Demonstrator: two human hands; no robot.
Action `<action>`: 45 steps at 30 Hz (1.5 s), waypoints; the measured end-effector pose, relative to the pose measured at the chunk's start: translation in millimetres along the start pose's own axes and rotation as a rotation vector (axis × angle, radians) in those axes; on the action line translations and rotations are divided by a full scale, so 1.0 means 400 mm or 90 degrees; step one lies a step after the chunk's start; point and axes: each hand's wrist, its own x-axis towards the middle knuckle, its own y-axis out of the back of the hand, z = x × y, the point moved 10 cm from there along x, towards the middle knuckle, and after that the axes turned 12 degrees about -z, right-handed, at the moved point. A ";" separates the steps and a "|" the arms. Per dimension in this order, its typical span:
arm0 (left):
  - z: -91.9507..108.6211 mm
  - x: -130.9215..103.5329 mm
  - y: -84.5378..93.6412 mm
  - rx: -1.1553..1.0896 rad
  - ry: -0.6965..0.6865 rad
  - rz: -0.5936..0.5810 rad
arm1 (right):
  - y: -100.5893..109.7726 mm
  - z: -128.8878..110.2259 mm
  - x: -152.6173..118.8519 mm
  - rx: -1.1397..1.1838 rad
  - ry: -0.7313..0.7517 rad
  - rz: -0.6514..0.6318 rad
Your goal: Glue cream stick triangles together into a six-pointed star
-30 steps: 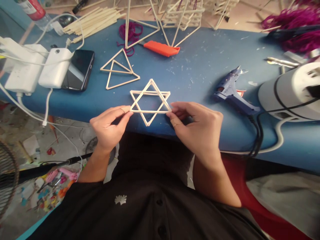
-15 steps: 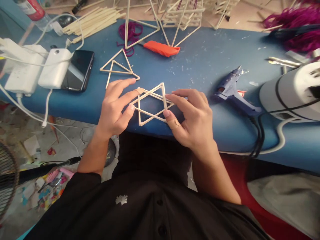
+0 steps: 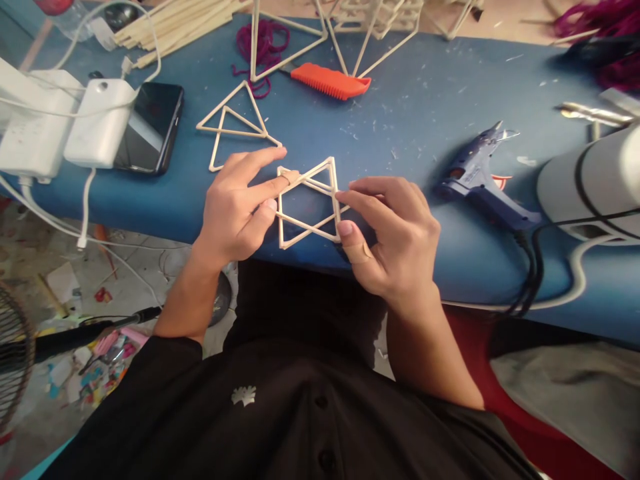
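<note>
A six-pointed star of thin wooden sticks (image 3: 307, 227), formed by two overlapping triangles, lies flat on the blue tabletop before me. My left hand (image 3: 230, 207) pinches its left point between thumb and fingers, hiding that tip; the index finger stretches beyond it. On the opposite side, my right hand (image 3: 397, 230) has thumb and index finger at the star's right edge, partly covering the right point. Tape is wrapped on a left finger and on the right thumb. Past my left hand lie two more overlapping stick triangles (image 3: 230, 131).
A blue glue gun (image 3: 483, 177) lies to the right, beside a white cylindrical device (image 3: 595, 180). Farther back are an orange-handled tool (image 3: 330, 81), purple yarn (image 3: 250, 50), loose sticks (image 3: 175, 27) and stick frames (image 3: 287, 63). A phone (image 3: 155, 127) and white adapter (image 3: 103, 120) sit left.
The view has shifted slightly. My left thumb and fingers sit a little farther in over the star's left point. My right thumb has slid slightly outward along its right edge.
</note>
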 end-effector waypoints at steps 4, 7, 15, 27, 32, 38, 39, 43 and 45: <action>-0.006 -0.009 0.010 0.032 -0.007 0.022 | 0.005 -0.005 -0.004 0.014 0.016 0.014; 0.002 -0.012 0.005 0.060 -0.025 0.023 | 0.002 -0.004 -0.005 0.015 0.012 0.005; 0.012 -0.014 -0.005 0.076 -0.086 -0.019 | -0.013 0.003 -0.010 -0.003 0.012 -0.018; -0.014 0.032 0.003 -0.035 -0.047 -0.113 | 0.001 0.017 0.002 0.050 -0.035 -0.014; 0.010 0.015 -0.013 0.063 -0.120 -0.142 | 0.001 0.011 0.002 0.037 -0.045 -0.004; -0.012 0.018 -0.007 -0.014 -0.052 -0.127 | 0.012 -0.007 0.001 0.011 -0.021 0.025; -0.008 0.018 -0.008 -0.004 -0.058 -0.131 | 0.010 -0.007 0.001 0.008 -0.026 0.018; 0.003 0.012 -0.017 0.045 -0.088 -0.150 | 0.000 -0.006 0.001 -0.004 -0.042 -0.016; 0.001 0.011 -0.019 0.052 -0.093 -0.154 | 0.002 -0.009 -0.001 -0.005 -0.035 -0.010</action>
